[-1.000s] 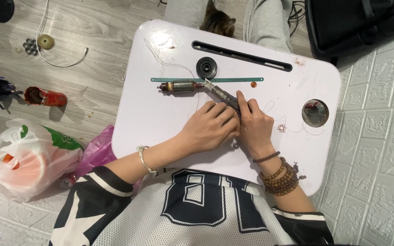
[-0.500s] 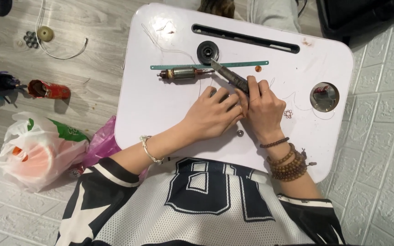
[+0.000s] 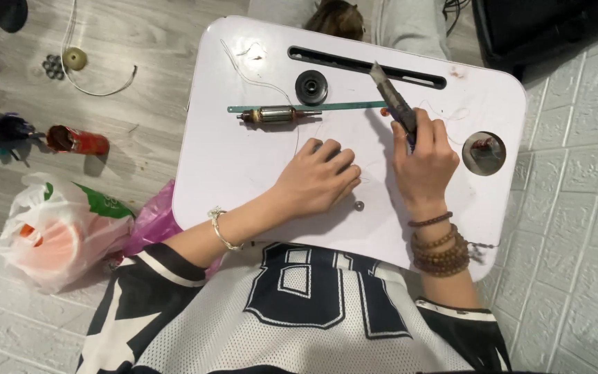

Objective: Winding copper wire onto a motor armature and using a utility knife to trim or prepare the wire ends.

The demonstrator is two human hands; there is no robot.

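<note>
Fingers of right hand [image 3: 423, 161] hide the knife [image 3: 392, 95] handle's lower end.

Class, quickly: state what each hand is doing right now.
Left hand: curled, palm down on the white lap desk, holding nothing visible.
Right hand: closed around a utility knife.

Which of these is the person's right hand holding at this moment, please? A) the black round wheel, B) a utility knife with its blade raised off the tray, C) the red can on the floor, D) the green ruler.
B: the right hand grips a utility knife that points up and away over the white lap tray, while the green ruler lies untouched.
</note>
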